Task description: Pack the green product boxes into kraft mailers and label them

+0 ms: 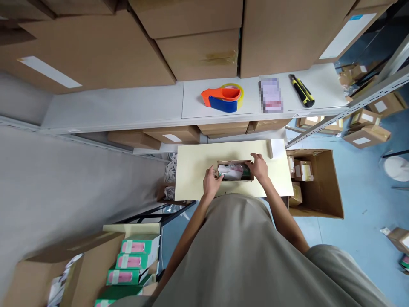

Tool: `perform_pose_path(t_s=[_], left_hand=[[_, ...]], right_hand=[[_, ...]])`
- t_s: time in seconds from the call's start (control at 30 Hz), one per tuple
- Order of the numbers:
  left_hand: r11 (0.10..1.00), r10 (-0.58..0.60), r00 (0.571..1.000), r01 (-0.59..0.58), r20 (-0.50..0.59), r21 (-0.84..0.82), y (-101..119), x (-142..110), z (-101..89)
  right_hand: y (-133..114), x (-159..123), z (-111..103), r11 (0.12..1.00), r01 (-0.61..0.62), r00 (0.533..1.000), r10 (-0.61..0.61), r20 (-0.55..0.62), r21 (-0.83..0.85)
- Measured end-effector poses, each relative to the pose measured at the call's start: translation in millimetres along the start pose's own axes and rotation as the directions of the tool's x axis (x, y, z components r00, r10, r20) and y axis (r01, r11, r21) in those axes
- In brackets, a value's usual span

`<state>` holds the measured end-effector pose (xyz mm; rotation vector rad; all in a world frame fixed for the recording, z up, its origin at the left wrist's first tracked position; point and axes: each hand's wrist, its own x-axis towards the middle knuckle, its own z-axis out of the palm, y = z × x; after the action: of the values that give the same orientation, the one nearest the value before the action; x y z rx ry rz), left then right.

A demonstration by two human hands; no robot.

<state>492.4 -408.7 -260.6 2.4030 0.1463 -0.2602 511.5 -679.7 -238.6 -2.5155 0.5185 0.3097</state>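
A small open cardboard box (234, 163) sits on a pale yellow tabletop (194, 166) in front of me. Inside it I see white paper and something green and pink in plastic wrap. My left hand (211, 181) grips the box's left end, fingers curled round the side wall. My right hand (258, 167) holds the right end, with fingers bent over the top right corner flap. A white slip or small carton (276, 149) lies at the table's far right corner.
On the grey shelf (128, 106) behind lie an orange and blue tape dispenser (223, 98), a printed sheet (271, 95) and a yellow-black utility knife (302, 91). Big cartons (198, 51) are stacked above. An open carton (315, 183) with small boxes stands right. Green-pink packs (134, 260) lie lower left.
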Motion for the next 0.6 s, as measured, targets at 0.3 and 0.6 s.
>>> perform_pose_path(t_s=[0.3,0.6], left_hand=[[0.951,0.3,0.92,-0.308,0.251,-0.008,14,-19,14.4],[0.99,0.133,0.991,-0.132,-0.024,0.057,9,-19,9.8]], right_hand=[[8,-1,7,0.981,0.152,0.988,-0.15,-0.022,0.123],[26,-24,16,0.962,0.236,0.965,-0.248,0.084,0.135]])
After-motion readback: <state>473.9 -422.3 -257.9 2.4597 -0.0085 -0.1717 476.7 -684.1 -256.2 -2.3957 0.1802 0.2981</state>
